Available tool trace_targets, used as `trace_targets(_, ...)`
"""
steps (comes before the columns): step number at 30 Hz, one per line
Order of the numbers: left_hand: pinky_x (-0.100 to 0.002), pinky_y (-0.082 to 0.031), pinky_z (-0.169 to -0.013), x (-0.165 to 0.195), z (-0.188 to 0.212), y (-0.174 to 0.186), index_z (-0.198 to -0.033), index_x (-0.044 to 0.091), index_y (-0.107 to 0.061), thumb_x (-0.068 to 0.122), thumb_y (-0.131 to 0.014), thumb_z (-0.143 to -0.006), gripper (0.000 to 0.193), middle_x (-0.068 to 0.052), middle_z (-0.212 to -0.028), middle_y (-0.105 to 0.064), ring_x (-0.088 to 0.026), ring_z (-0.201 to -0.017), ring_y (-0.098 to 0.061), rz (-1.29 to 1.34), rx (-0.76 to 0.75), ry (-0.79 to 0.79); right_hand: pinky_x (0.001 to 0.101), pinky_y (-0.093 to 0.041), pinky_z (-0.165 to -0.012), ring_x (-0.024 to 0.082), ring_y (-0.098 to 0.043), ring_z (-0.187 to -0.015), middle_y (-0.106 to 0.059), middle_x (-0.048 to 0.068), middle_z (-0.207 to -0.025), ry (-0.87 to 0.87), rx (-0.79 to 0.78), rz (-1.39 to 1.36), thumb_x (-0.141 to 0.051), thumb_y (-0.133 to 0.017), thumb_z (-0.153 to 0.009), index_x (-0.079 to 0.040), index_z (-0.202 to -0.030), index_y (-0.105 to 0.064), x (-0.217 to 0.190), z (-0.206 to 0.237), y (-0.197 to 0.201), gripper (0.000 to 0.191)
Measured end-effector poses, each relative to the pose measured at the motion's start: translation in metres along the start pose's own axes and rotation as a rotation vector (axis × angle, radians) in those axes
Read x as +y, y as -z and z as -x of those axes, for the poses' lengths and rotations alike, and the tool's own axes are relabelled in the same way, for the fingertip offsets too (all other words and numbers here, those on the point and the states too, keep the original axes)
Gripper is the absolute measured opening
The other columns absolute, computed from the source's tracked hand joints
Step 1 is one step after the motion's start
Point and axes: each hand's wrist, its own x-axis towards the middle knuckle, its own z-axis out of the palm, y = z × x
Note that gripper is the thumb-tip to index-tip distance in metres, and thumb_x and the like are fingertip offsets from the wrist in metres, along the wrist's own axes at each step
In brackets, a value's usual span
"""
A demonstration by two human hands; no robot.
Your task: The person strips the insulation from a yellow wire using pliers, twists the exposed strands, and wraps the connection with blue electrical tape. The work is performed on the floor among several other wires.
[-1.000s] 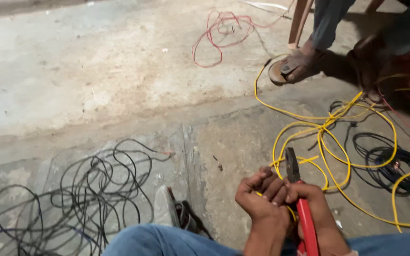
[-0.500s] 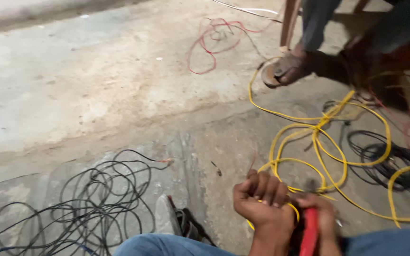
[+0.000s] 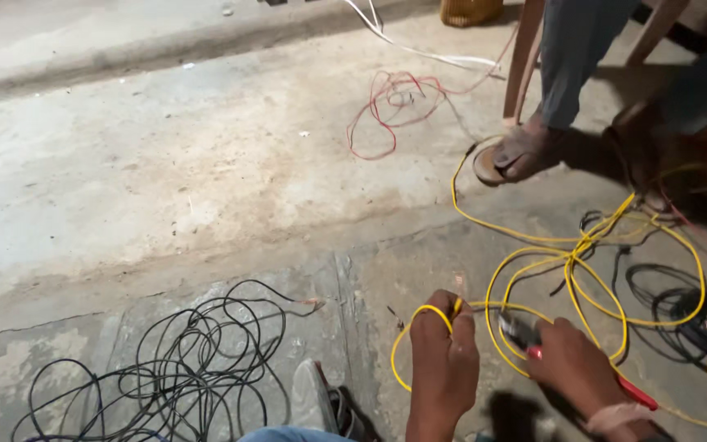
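Observation:
My left hand [image 3: 443,360] is closed around a yellow wire [image 3: 574,262], which loops out from the fist and runs to a tangle on the floor at the right. Beside it, my right hand [image 3: 574,364] grips red-handled pliers [image 3: 533,342]; the dark jaws point toward the left hand and stand a little apart from the wire end. The two hands are low in the view, just above my knee.
A tangle of black wire [image 3: 173,376] lies at the lower left, a red wire [image 3: 386,106] farther off, more black cable [image 3: 681,311] at the right. Another person's sandalled foot [image 3: 517,151] rests by a wooden chair leg [image 3: 525,57]. My own sandal [image 3: 321,401] is near the bottom.
The hands have come apart: the left now holds the yellow wire by itself, the right has drawn the pliers to the right. The view has shifted lower.

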Motion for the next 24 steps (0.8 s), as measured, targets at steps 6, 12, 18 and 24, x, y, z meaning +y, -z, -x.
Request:
trace_targets(6,-0.045,-0.049,-0.071,-0.004,0.0,-0.013,-0.094,0.001,-0.064,0.005,-0.054,-0.089,0.011,-0.018,-0.085,-0.068,-0.035,-0.08,-0.065,0.024,0.101,-0.041,0.0356,-0.061,-0.077,0.022,-0.073,-0.089,-0.077,0.01,-0.098,0.078,0.197,-0.639,-0.035,-0.077,-0.084,-0.007,-0.101,-0.075,-0.042,0.026,0.038,0.033)
trace_targets(12,-0.049,-0.047,-0.076,0.004,0.007,-0.014,-0.096,-0.004,-0.061,0.003,-0.061,-0.092,0.008,-0.024,-0.094,-0.063,-0.041,-0.089,-0.062,-0.113,0.037,-0.054,0.0321,-0.056,-0.073,0.016,-0.07,-0.081,-0.079,0.012,-0.092,0.039,0.082,-1.247,-0.02,-0.074,-0.093,0.002,-0.106,-0.081,-0.091,0.025,0.059,0.026)
trace_targets(18,-0.044,-0.053,-0.09,0.008,0.008,-0.001,-0.11,0.0,-0.073,-0.001,-0.063,-0.088,0.024,-0.023,-0.111,-0.071,-0.04,-0.114,-0.066,-0.186,0.201,-0.318,0.0352,-0.061,-0.077,0.017,-0.07,-0.086,-0.074,0.011,-0.095,0.042,0.084,-1.404,-0.015,-0.071,-0.09,0.004,-0.107,-0.074,-0.1,0.014,0.048,0.025)
trace_targets(24,-0.037,-0.058,-0.087,-0.004,0.007,0.034,-0.104,0.004,-0.074,0.019,-0.074,-0.093,0.019,-0.018,-0.094,-0.074,-0.029,-0.094,-0.076,-0.01,-0.441,0.062,0.0335,-0.054,-0.089,0.02,-0.07,-0.094,-0.073,0.012,-0.103,0.345,0.44,-1.149,-0.014,-0.053,-0.097,0.006,-0.113,-0.069,-0.062,-0.007,0.118,0.03)
